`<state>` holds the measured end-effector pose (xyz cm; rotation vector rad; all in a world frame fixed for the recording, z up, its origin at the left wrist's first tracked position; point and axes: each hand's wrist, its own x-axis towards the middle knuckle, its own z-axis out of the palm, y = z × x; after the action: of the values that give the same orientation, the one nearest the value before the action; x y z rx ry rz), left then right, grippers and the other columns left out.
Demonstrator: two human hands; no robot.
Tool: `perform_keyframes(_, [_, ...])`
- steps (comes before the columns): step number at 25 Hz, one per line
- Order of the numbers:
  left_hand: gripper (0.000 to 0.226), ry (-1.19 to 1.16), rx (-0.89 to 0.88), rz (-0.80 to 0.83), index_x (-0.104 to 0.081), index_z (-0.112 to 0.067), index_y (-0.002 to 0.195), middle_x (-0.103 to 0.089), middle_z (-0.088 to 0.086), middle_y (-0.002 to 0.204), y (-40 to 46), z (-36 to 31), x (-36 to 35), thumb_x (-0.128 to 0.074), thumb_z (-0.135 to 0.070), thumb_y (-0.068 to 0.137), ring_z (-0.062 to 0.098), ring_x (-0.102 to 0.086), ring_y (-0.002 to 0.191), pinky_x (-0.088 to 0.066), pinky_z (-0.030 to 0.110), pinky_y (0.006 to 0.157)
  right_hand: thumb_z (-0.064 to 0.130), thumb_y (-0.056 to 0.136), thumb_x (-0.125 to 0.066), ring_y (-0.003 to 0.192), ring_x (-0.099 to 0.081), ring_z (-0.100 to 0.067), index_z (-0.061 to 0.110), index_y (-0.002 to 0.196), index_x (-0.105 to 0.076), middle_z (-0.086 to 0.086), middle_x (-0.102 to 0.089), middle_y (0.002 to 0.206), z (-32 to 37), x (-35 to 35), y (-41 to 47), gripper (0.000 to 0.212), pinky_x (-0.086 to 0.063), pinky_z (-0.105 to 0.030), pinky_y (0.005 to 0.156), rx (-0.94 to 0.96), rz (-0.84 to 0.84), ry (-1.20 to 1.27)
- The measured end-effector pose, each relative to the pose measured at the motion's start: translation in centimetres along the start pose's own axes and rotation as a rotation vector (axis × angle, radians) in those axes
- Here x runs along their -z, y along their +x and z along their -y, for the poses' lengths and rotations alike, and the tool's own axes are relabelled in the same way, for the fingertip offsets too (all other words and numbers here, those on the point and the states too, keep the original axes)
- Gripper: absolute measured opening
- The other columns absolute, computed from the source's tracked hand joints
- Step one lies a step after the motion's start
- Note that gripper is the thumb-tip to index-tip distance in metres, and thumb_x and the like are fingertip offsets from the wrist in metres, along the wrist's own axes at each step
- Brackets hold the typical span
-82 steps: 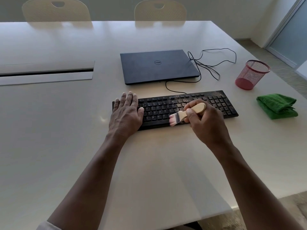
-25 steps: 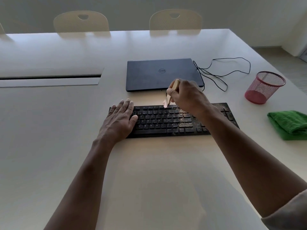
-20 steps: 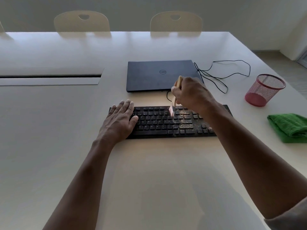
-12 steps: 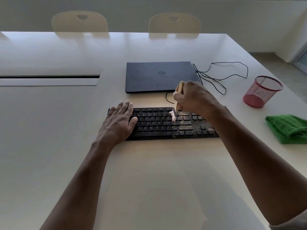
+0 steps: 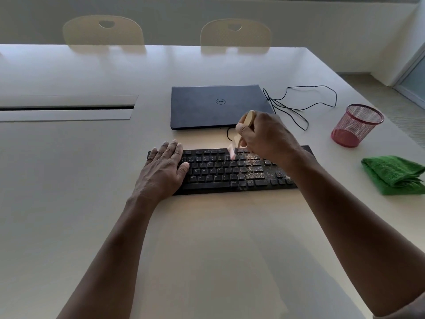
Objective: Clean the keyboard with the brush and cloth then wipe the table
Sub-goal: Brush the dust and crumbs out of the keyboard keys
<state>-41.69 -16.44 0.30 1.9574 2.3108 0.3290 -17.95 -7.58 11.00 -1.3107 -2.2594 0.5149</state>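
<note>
A black keyboard [image 5: 220, 171] is lying at the centre of the frame on a white table [image 5: 207, 249], and it is being steadied by the left hand [image 5: 163, 171], whose straight fingers are being pressed flat over its left end. A small wooden-handled brush [image 5: 243, 130] is being gripped by the right hand [image 5: 264, 134], the fingers being curled round the handle just above the keyboard's upper edge. The pale bristles [image 5: 231, 152] are being held against the top key rows; they are blurred, so their exact contact cannot be told. Light-coloured crumbs or dust [image 5: 254, 168] are being shown scattered over the keys right of centre, beneath the right wrist. A folded green cloth [image 5: 393, 174] is lying at the right edge of the frame, well apart from the keyboard. A red mesh cup [image 5: 356, 125] is standing upright above the cloth. A closed dark laptop [image 5: 216, 107] is lying just above the keyboard, with a loose black cable [image 5: 305, 107] being looped to its right. A recessed cable slot [image 5: 66, 108] is being seen at the left, and two pale chair backs [image 5: 103, 31] are being seen along the table's far edge at the top of the frame.
</note>
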Motion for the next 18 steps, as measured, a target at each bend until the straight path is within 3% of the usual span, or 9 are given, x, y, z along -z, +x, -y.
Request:
perform_keyframes(2, [0.064,-0.003,-0.001,-0.001,-0.01,-0.018,0.161,-0.004,-0.002,0.168,0.0,0.0,0.0,-0.027,-0.046,0.106,0.012,0.005,0.154,0.006,0.032,0.125,0.03,0.103,-0.059,0.069,-0.072,-0.016,0.013,0.103,-0.069,-0.002,-0.074,0.079,0.3,-0.5,-0.7,0.02,-0.062,-0.036,0.075,0.008,0.024,0.012])
perform_keyframes(6, [0.064,-0.007,-0.001,-0.007,-0.011,-0.018,0.161,-0.004,-0.002,0.168,-0.1,0.0,0.1,-0.027,-0.046,0.106,0.013,0.004,0.154,0.006,0.032,0.125,0.027,0.102,-0.056,0.063,-0.073,-0.02,0.008,0.088,-0.069,-0.004,-0.074,0.07,0.3,0.4,-1.1,0.027,-0.063,-0.042,0.07,-0.07,0.17,-0.041])
perform_keyframes(10, [0.064,-0.011,-0.002,-0.005,-0.011,-0.018,0.161,-0.005,-0.001,0.168,-0.2,-0.1,0.2,-0.028,-0.046,0.106,0.013,0.003,0.155,0.005,0.033,0.125,0.029,0.103,-0.058,0.066,-0.072,-0.016,0.011,0.1,-0.068,-0.003,-0.074,0.077,0.9,0.2,-1.1,0.021,-0.063,-0.037,0.074,-0.012,0.022,-0.007])
perform_keyframes(15, [0.064,-0.005,-0.001,-0.006,-0.012,-0.018,0.161,-0.006,-0.001,0.168,-0.1,-0.1,0.2,-0.028,-0.047,0.106,0.013,0.003,0.155,0.005,0.033,0.125,0.026,0.103,-0.055,0.064,-0.073,-0.018,0.008,0.089,-0.069,-0.004,-0.073,0.071,0.6,0.3,-1.5,0.027,-0.064,-0.042,0.073,-0.095,0.139,-0.041])
perform_keyframes(18, [0.064,-0.004,-0.006,-0.002,-0.011,-0.018,0.161,-0.005,-0.001,0.168,-0.1,-0.1,0.1,-0.027,-0.047,0.106,0.014,0.003,0.155,0.005,0.033,0.125,0.028,0.103,-0.056,0.061,-0.071,-0.012,0.011,0.098,-0.069,-0.002,-0.073,0.075,1.0,0.4,-1.4,0.023,-0.063,-0.033,0.069,-0.056,0.029,-0.012])
